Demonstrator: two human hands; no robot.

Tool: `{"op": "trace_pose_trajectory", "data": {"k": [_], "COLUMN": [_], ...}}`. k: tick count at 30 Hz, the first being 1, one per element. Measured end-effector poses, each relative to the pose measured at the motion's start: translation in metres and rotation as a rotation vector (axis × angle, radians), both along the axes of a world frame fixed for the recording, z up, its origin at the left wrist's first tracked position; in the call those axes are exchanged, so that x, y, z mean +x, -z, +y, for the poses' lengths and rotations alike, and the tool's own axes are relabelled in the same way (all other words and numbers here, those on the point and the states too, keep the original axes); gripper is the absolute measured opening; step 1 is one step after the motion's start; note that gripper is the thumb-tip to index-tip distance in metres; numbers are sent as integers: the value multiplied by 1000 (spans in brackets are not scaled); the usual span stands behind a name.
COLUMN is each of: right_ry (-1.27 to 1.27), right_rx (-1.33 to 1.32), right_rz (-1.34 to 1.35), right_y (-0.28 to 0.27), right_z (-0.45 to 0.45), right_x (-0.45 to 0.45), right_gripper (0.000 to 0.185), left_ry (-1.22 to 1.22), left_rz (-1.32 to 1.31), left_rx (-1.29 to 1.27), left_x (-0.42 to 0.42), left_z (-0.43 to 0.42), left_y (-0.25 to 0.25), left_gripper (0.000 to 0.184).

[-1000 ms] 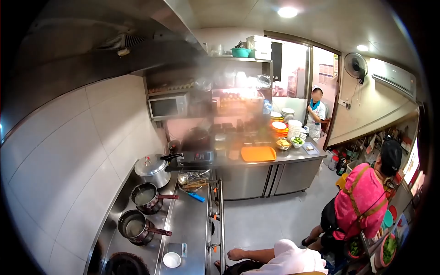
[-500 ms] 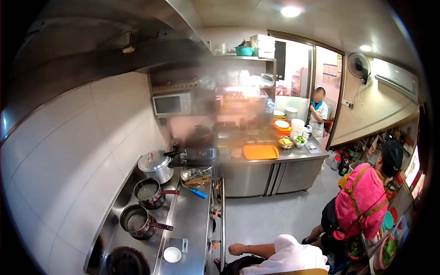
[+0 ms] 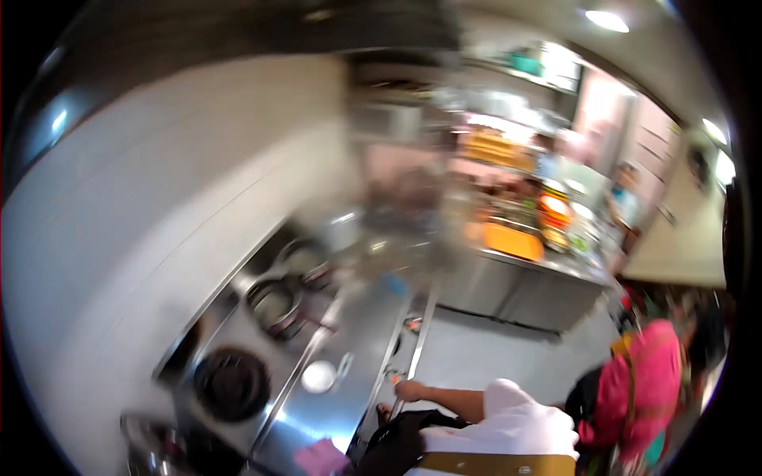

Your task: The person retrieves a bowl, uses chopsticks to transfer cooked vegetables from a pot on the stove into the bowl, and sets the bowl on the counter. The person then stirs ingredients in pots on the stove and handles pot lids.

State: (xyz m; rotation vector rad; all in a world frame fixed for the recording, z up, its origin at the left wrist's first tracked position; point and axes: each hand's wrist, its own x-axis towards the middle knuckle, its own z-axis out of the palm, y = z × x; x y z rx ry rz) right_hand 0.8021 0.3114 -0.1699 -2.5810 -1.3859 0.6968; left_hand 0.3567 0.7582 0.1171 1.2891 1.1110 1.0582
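Observation:
My right hand (image 3: pixel 409 390) reaches out from a white sleeve, at the front rail of the steel stove. Its fingers are curled closed, and nothing shows in them; motion blur hides the detail. My left hand is out of view. Left of my right hand, a white bowl (image 3: pixel 319 377) rests on the steel counter (image 3: pixel 361 373) beside a small scale (image 3: pixel 344 368). A pink cloth (image 3: pixel 321 458) lies at the counter's lower edge. Two pots stand farther back, the nearer one (image 3: pixel 274 308) with its handle towards the counter.
A black burner (image 3: pixel 232 384) is at the left, with a shiny metal pot (image 3: pixel 155 444) below it. An orange tray (image 3: pixel 513 242) and stacked plates (image 3: pixel 554 208) sit on the far counter. A person in pink (image 3: pixel 639 397) is at the right, another person (image 3: pixel 623 198) by the doorway.
The view has swung left and blurred, so the room appears shifted right. The pink cloth and the lower-left metal pot have come into view. My right hand remains closed by the rail.

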Motion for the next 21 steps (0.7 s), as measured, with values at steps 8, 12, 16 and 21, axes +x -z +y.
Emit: {"op": "trace_pose_trajectory", "data": {"k": [8, 12, 16, 21], "right_ry": [350, 360, 345, 296], "right_rx": [58, -2, 2, 3], "right_rz": [571, 602, 591, 556], "right_y": [-79, -101, -108, -109], "right_z": [26, 38, 52, 56], "right_x": [-2, -15, -14, -14], "right_gripper": [14, 14, 16, 16], "left_ry": [174, -85, -127, -252], "left_rz": [-855, -1084, -1014, -893], "left_rx": [-343, -725, -660, -595], "left_x": [-148, -139, -133, -126], "left_z": [-4, -19, -32, -49], "left_y": [92, 53, 33, -3], "left_gripper": [5, 18, 15, 16]}}
